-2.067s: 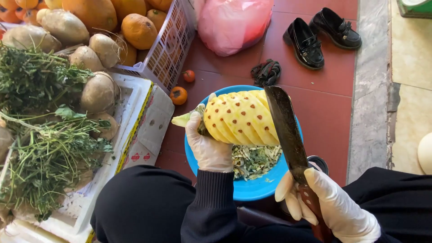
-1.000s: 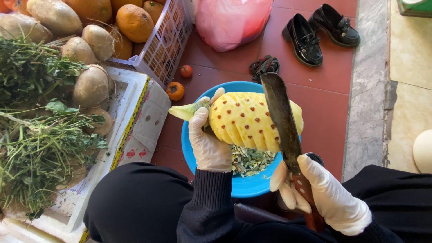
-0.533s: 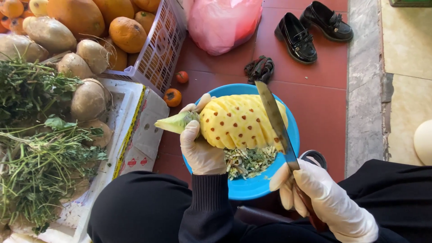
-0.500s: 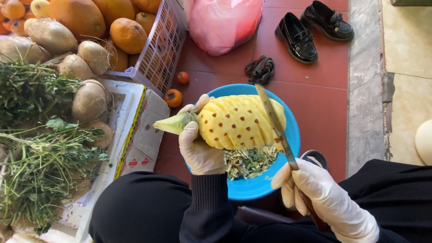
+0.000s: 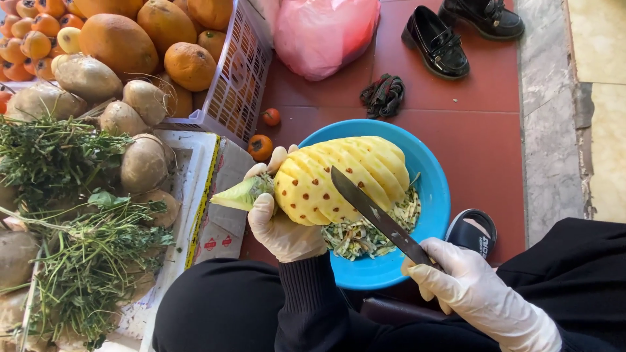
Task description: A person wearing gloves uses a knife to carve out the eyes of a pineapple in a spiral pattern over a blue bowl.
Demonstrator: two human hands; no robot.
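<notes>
Left hand (image 5: 282, 225) is gripping the peeled pineapple (image 5: 339, 179) by its stem end over the blue bowl (image 5: 435, 195). Right hand (image 5: 466, 287) is closing round the knife (image 5: 378, 218), blade lying across the fruit: eye-cutting seems underway; a shallow angled groove likely follows.

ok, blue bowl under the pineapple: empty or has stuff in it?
Not empty. The blue bowl holds a pile of green-yellow peel scraps, lying under the pineapple and the knife.

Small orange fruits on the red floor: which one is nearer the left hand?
The lower, larger orange fruit, just above the left hand by the blue basin rim. The smaller reddish fruit lies farther up, beside the white crate.
</notes>
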